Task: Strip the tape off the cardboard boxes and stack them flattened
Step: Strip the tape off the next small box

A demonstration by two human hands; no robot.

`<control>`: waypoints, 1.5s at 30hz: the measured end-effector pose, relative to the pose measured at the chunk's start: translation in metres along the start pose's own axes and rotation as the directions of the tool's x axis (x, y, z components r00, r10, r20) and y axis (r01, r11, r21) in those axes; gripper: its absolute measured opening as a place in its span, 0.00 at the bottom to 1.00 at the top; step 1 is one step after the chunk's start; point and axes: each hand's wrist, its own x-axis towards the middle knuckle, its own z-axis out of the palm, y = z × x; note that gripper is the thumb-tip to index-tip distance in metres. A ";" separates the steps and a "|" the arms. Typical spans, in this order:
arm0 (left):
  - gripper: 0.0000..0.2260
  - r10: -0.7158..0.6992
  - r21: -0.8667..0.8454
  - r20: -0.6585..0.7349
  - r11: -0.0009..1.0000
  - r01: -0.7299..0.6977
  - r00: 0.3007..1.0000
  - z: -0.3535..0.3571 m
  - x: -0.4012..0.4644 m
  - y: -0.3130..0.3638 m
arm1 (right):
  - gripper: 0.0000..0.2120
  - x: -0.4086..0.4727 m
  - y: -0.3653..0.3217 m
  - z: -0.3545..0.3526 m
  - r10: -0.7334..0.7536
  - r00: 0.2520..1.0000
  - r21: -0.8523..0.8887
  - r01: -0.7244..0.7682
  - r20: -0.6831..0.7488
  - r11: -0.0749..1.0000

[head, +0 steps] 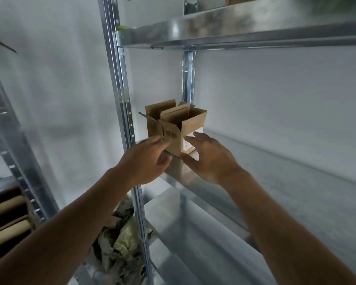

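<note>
Your small brown corrugated cardboard box stands upright with its top flaps raised, a white label on its right face, at the left end of the dull galvanised metal shelf, just beside the perforated steel upright. Your left hand touches the box's near left corner, fingers loosely curled; whether it grips, I cannot tell. Your right hand reaches with spread fingers to the labelled side, holding nothing. Crumpled greenish plastic wrap lies below
</note>
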 end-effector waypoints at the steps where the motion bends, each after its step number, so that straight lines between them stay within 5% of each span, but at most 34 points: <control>1: 0.22 0.005 -0.013 0.008 1.000 -0.005 1.000 0.006 0.010 -0.010 | 0.28 0.016 0.002 0.004 0.005 1.000 -0.030 -0.005 -0.008 1.000; 12: 0.20 0.157 -0.164 -0.024 0.973 -0.159 0.987 0.081 0.076 -0.084 | 0.28 0.123 -0.008 0.036 -0.018 0.992 -0.291 -0.018 -0.123 0.956; 16: 0.20 0.211 -0.181 -0.029 0.960 -0.212 0.977 0.089 0.086 -0.101 | 0.31 0.142 -0.013 0.036 0.106 0.993 -0.379 -0.120 -0.057 0.917; 23: 0.17 0.240 -0.176 -0.135 0.949 -0.262 0.961 0.093 0.097 -0.097 | 0.16 0.136 -0.003 0.035 0.201 0.978 -0.491 -0.206 -0.063 0.847; 26: 0.21 0.216 -0.193 -0.174 0.949 -0.248 0.961 0.095 0.100 -0.084 | 0.18 0.126 0.006 0.037 0.206 0.974 -0.495 -0.224 -0.092 0.840; 30: 0.30 0.154 -0.290 -0.090 0.941 -0.174 0.984 0.099 0.107 -0.057 | 0.23 0.107 0.019 0.036 0.221 0.962 -0.465 -0.272 -0.162 0.842; 33: 0.34 0.109 -0.457 0.100 0.888 -0.052 0.989 0.102 0.119 -0.033 | 0.23 0.087 0.024 0.032 0.207 0.955 -0.381 -0.277 -0.215 0.882; 34: 0.31 0.109 -0.585 0.192 0.811 0.024 0.975 0.100 0.122 -0.024 | 0.23 0.079 0.026 0.030 0.204 0.951 -0.362 -0.280 -0.232 0.889; 36: 0.22 0.117 -0.867 0.377 0.393 0.305 0.919 0.095 0.128 -0.003 | 0.24 0.063 0.032 0.025 0.237 0.933 -0.311 -0.318 -0.271 0.896; 38: 0.16 0.116 -0.873 0.472 -0.077 0.482 0.874 0.091 0.135 0.022 | 0.25 0.041 0.043 0.018 0.277 0.895 -0.209 -0.362 -0.350 0.908; 39: 0.14 0.110 -0.834 0.495 -0.218 0.507 0.862 0.090 0.138 0.035 | 0.24 0.029 0.049 0.014 0.281 0.873 -0.155 -0.366 -0.398 0.918; 41: 0.15 0.165 -0.728 0.543 -0.395 0.560 0.823 0.089 0.144 0.059 | 0.24 0.002 0.059 0.004 0.274 0.837 -0.078 -0.350 -0.474 0.933; 45: 0.23 0.285 -0.583 0.601 -0.481 0.654 0.746 0.089 0.143 0.113 | 0.25 -0.052 0.077 -0.018 0.289 0.797 0.001 -0.340 -0.530 0.940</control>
